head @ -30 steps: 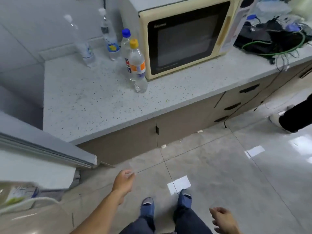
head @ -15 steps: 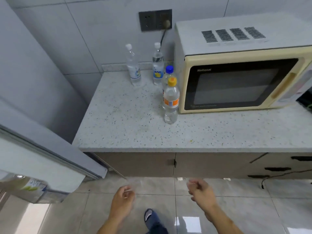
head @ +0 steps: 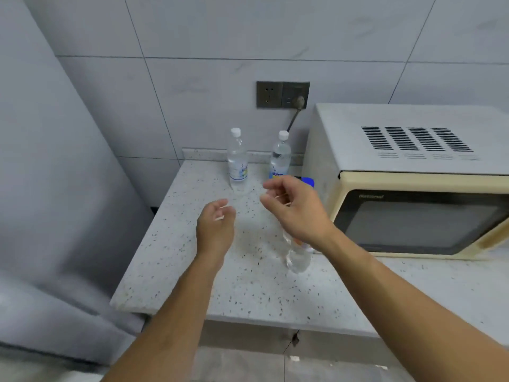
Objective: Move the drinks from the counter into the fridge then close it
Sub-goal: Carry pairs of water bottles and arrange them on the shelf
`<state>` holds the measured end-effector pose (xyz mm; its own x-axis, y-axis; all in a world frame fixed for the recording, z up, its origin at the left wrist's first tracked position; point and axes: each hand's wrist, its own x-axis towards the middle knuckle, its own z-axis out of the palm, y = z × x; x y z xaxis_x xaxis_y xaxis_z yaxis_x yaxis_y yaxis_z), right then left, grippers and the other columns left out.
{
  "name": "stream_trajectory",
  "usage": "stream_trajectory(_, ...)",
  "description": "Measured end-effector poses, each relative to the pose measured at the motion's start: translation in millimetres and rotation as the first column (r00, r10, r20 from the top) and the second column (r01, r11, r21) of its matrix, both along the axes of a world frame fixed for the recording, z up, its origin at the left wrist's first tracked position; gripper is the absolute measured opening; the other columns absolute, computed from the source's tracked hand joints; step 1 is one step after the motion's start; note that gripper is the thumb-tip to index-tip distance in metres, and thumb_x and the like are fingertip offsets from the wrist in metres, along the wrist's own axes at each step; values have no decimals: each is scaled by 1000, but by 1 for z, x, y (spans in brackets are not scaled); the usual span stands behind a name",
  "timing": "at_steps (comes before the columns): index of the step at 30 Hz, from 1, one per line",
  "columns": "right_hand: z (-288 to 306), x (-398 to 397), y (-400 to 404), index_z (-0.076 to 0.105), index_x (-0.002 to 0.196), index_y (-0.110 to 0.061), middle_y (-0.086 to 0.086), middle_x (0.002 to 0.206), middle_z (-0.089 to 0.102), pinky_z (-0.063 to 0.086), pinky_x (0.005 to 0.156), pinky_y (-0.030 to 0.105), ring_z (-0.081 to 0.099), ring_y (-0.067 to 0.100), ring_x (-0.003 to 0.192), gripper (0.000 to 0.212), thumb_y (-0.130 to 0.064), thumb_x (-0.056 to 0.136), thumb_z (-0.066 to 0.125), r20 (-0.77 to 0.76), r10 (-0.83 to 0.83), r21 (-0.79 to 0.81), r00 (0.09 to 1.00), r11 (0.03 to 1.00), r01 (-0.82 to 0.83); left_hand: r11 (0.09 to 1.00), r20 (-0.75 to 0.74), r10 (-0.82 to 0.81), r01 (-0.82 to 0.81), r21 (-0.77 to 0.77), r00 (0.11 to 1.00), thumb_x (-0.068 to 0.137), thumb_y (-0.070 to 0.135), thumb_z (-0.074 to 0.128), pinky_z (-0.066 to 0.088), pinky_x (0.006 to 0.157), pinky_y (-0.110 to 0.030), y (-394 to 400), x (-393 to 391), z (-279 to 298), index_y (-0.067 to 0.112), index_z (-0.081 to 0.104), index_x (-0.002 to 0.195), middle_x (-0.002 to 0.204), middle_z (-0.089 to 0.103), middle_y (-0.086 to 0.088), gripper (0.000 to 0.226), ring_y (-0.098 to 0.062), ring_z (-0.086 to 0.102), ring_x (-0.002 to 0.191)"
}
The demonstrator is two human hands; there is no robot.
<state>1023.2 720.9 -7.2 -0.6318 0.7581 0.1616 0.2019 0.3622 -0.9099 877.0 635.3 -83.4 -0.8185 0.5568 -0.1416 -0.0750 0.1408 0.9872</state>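
Two clear white-capped bottles stand at the back of the speckled counter (head: 192, 271): one on the left (head: 237, 161), one beside it (head: 280, 158). A blue cap (head: 308, 181) of a third bottle shows behind my right hand. The nearest bottle (head: 298, 257), with an orange label, is mostly hidden under my right wrist. My left hand (head: 216, 227) hovers over the counter, fingers loosely curled, holding nothing. My right hand (head: 294, 208) reaches over the nearest bottle with thumb and fingers apart, not gripping it.
A cream microwave (head: 413, 188) fills the counter's right side, plugged into a wall socket (head: 282, 94). The grey fridge side (head: 55, 188) stands at the left. Tiled wall behind; cabinet fronts and floor below the counter edge.
Both hands have risen from near the floor to above the counter among the bottles. The view has moved closer and tilted up; the open fridge door is out of sight.
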Motion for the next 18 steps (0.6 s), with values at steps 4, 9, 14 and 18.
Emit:
stream_trajectory(4, 37, -33, 57, 66, 103, -22, -13, 79, 63, 51, 67, 16, 56, -2, 63, 13, -25, 90, 69, 19, -37, 109, 999, 993, 35, 999, -57, 22, -20, 34, 998, 92, 30, 61, 56, 69, -28, 51, -29, 20, 33, 60, 116, 116, 60, 16, 24, -5, 61, 98)
stream_trajectory(9, 67, -85, 141, 63, 111, -22, -10, 89, 64, 51, 71, 24, 61, 6, 74, 24, -33, 90, 68, 223, 8, 162, 975, 986, -45, 993, -231, -20, -7, -116, 973, 93, 32, 61, 37, 61, -16, 112, -68, 33, 31, 54, 122, 124, 52, 10, 29, -7, 51, 96)
stream_trajectory(14, 66, -116, 210, 58, 131, -17, 4, 131, 60, 47, 101, 36, 59, 23, 115, 41, -35, 94, 63, 576, -21, 291, 817, 939, -181, 928, -436, -166, -9, -371, 884, 92, 31, 62, 39, 79, -27, 155, -114, 41, 25, 42, 141, 142, 40, -5, 53, -14, 46, 98)
stream_trajectory(18, 54, -133, 245, 51, 140, -15, 7, 142, 54, 43, 102, 36, 53, 28, 127, 50, -37, 96, 61, 742, -66, 335, 668, 899, -283, 888, -528, -270, -3, -459, 805, 91, 30, 66, 48, 92, -39, 192, -137, 46, 25, 30, 150, 148, 34, -9, 69, -27, 55, 110)
